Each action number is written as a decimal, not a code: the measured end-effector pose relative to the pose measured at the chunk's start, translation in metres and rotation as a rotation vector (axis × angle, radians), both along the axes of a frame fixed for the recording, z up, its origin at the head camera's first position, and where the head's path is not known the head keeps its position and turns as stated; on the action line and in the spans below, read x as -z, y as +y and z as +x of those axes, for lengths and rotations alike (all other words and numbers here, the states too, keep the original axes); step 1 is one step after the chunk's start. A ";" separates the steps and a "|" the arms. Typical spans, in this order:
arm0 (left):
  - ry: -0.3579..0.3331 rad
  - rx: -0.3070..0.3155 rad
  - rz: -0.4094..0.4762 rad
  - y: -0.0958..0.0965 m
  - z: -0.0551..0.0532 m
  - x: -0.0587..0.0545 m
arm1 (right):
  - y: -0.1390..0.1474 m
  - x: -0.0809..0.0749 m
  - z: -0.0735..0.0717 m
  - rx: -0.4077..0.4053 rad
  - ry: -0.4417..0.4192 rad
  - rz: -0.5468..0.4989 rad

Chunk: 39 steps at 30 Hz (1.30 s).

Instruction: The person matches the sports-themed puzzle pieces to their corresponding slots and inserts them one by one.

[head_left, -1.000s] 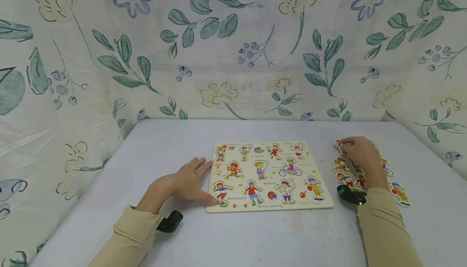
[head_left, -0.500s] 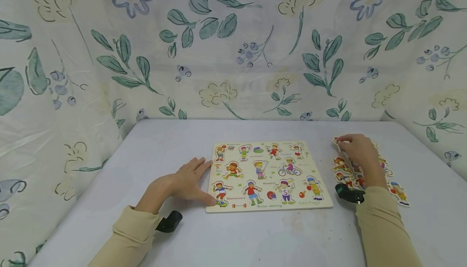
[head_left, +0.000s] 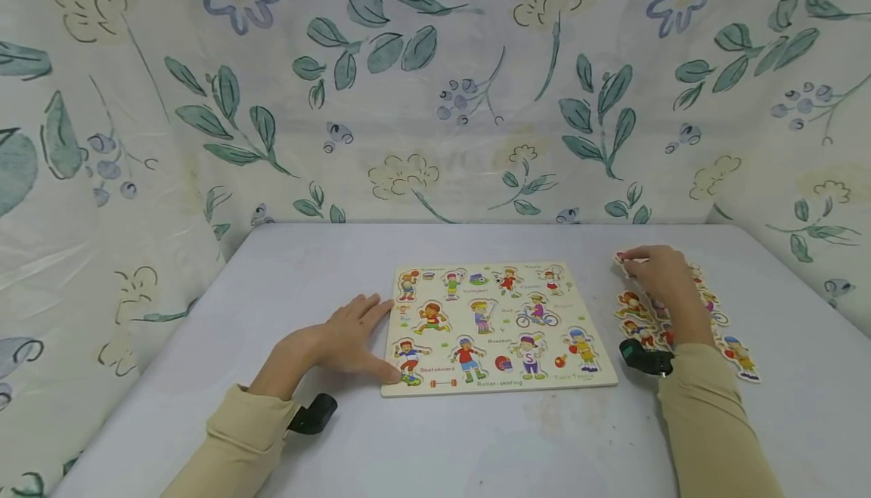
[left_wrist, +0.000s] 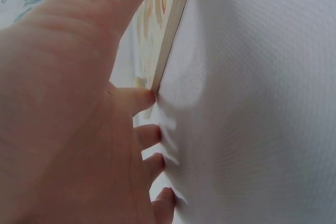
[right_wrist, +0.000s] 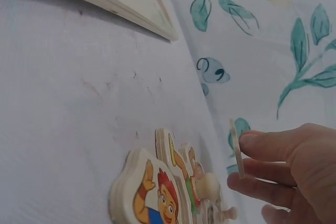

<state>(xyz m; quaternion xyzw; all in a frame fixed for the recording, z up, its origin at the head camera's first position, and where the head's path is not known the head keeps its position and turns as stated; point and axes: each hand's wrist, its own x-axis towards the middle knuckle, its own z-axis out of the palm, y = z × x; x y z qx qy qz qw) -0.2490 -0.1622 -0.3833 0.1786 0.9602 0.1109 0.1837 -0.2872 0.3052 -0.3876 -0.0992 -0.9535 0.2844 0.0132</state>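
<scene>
In the head view, my left hand (head_left: pixel 350 339) lies spread at the left edge of the wooden puzzle board (head_left: pixel 456 324). Its thumb touches the lower left corner, and the left wrist view shows its other fingertips on the table along the board's side. At the right, my right hand (head_left: pixel 663 275) is over a group of puzzle pieces (head_left: pixel 633 304). Between thumb and fingers it pinches a thin puzzle piece (right_wrist: pixel 237 148), seen edge-on and off the table in the right wrist view. The piece's picture is mostly hidden.
The board is printed with several children doing sports. One puzzle piece (head_left: pixel 738 358) lies at the near right of the group. Some loose pieces have a round wooden knob (right_wrist: pixel 208 186). A floral cloth (head_left: pixel 476 105) hangs behind the white table (head_left: pixel 503 445).
My right hand has risen slightly with the pinched puzzle piece. The left hand stays at the board. The whole head view has shifted a little.
</scene>
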 end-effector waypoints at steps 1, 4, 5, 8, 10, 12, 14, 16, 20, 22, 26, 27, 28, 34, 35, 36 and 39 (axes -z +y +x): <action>0.000 0.000 0.000 0.000 0.000 0.000 | -0.001 0.000 0.000 -0.002 0.002 0.000; 0.000 0.001 -0.001 0.000 0.000 -0.001 | -0.002 0.000 -0.002 -0.003 0.010 -0.003; 0.000 0.003 -0.001 0.000 0.000 -0.001 | -0.003 0.000 -0.003 -0.005 0.014 -0.001; 0.002 0.005 0.001 0.000 -0.001 -0.001 | -0.003 0.000 -0.004 -0.013 0.019 0.005; 0.002 0.006 0.002 0.000 -0.001 -0.001 | -0.005 -0.001 -0.004 -0.022 0.020 0.011; 0.003 0.006 0.003 0.000 -0.001 -0.001 | -0.007 -0.002 -0.004 -0.028 0.021 0.012; 0.000 0.006 0.002 -0.001 -0.001 -0.001 | -0.009 -0.003 -0.004 -0.042 0.031 0.019; -0.003 0.004 0.000 -0.001 -0.001 -0.001 | -0.011 -0.004 -0.004 -0.053 0.044 0.032; -0.003 0.004 -0.002 -0.001 0.000 -0.002 | -0.018 -0.005 -0.006 -0.061 0.063 0.049; -0.001 0.005 -0.003 -0.001 0.000 -0.002 | -0.022 -0.007 -0.006 -0.059 0.061 0.052; 0.002 0.005 -0.001 -0.001 0.000 -0.002 | -0.028 -0.011 -0.006 -0.068 0.057 0.064; 0.003 0.006 0.001 -0.001 0.000 -0.002 | -0.028 -0.012 -0.006 -0.071 0.055 0.069; 0.003 0.006 0.002 -0.001 0.000 -0.002 | -0.029 -0.012 -0.006 -0.075 0.055 0.074; 0.001 0.000 0.004 -0.001 -0.001 0.000 | -0.031 -0.015 -0.006 -0.075 0.040 0.079; 0.000 -0.003 0.003 -0.001 -0.001 0.000 | -0.031 -0.015 -0.006 -0.078 0.037 0.080; -0.001 -0.004 0.002 -0.001 -0.001 0.001 | -0.032 -0.015 -0.006 -0.085 0.036 0.080; -0.002 -0.008 0.001 0.000 -0.001 0.001 | -0.033 -0.016 -0.007 -0.102 0.039 0.071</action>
